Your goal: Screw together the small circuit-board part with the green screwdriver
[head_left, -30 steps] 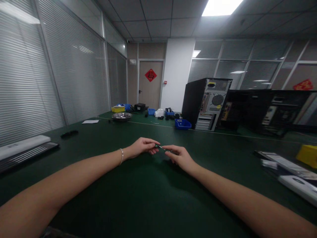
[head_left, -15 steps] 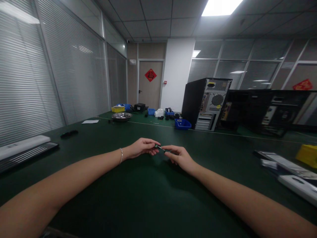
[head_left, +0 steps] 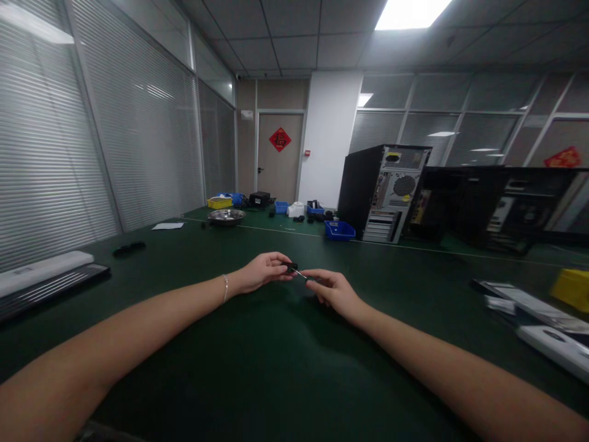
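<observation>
Above the middle of the green table [head_left: 257,368], my left hand [head_left: 264,269] is closed on a small dark part [head_left: 289,267], held between thumb and fingers; its exact kind is too small to make out. My right hand [head_left: 335,291] pinches a thin screwdriver [head_left: 300,274] by its dark handle, mostly hidden in the fingers. The metal shaft points left and its tip meets the small dark part, or lies very close to it. A thin bracelet circles my left wrist.
A computer tower [head_left: 386,193] stands at the back right beside a blue bin [head_left: 339,230]. Behind lie a metal bowl [head_left: 226,216] and a yellow basket [head_left: 219,202]. White-and-black boxes [head_left: 50,273] are at the left; flat toolkit-like cases [head_left: 543,319] are at the right.
My left fingers have shifted and turned the small dark part, so more of its dark face shows. My right hand and the screwdriver stay nearly in place.
</observation>
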A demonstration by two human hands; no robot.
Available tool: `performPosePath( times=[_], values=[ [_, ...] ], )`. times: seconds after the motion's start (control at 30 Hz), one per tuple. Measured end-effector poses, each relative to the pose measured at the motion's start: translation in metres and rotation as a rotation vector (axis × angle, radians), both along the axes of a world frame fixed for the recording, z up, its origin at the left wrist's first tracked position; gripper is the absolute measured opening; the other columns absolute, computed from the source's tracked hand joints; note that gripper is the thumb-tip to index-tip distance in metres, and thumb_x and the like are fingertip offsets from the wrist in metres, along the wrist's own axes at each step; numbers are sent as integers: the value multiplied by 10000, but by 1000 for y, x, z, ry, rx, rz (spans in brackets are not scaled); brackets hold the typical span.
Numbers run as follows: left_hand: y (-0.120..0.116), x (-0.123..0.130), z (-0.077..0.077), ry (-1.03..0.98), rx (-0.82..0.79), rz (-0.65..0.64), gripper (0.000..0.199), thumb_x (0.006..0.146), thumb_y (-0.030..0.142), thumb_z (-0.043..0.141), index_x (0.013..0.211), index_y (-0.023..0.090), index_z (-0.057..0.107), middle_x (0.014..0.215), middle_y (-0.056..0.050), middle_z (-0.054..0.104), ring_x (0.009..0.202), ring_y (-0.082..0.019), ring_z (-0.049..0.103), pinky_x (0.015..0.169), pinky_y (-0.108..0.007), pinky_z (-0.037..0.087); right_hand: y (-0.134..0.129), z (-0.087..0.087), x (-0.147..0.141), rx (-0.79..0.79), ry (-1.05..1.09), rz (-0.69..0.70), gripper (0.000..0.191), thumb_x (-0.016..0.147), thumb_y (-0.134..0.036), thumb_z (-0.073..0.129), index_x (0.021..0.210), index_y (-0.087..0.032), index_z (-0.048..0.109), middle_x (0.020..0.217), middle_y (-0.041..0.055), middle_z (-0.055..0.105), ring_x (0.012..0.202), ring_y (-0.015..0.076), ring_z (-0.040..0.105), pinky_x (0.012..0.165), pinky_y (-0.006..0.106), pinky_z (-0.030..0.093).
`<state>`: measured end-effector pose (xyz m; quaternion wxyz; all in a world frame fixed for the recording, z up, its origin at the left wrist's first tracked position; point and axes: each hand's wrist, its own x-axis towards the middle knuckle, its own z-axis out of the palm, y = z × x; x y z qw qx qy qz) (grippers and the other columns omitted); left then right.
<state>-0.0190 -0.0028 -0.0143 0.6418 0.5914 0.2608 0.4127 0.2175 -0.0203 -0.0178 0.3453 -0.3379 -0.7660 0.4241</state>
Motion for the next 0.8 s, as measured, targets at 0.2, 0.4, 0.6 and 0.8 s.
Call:
performPosePath(
  times=[0.2, 0.4, 0.6, 0.8],
  values=[
    [3, -2, -2, -84, -3, 77, 284, 724, 63, 678, 971, 122, 552, 1027, -108, 619, 1012, -225, 614, 979, -409, 411, -4, 4, -2, -1, 11, -14, 424, 813, -399, 590, 1172, -173, 600, 551, -38, 500, 458, 85, 407, 421, 198, 317],
    [5, -2, -6, 69, 11, 136, 314, 714, 130, 696, 1001, 147, 569, 994, -89, 614, 903, -190, 630, 856, -354, 465, -4, 4, -2, -2, 15, -18, 432, 807, -402, 596, 1170, -167, 601, 577, -29, 518, 469, 86, 419, 427, 202, 326],
    [1, 0, -1, 251, 181, 183, 332, 738, 231, 669, 1057, 159, 611, 1077, -88, 614, 955, -190, 574, 818, -309, 439, -7, 7, -2, 4, -3, -20, 398, 826, -373, 583, 1167, -169, 602, 574, -30, 504, 471, 83, 420, 432, 200, 332],
    [-9, 3, 7, 484, 356, 175, 351, 747, 353, 645, 1055, 187, 640, 999, -61, 635, 906, -203, 571, 777, -315, 438, -4, 4, -1, 33, -9, -5, 390, 832, -367, 580, 1174, -181, 597, 616, -18, 536, 486, 86, 440, 436, 196, 347]
  ],
)
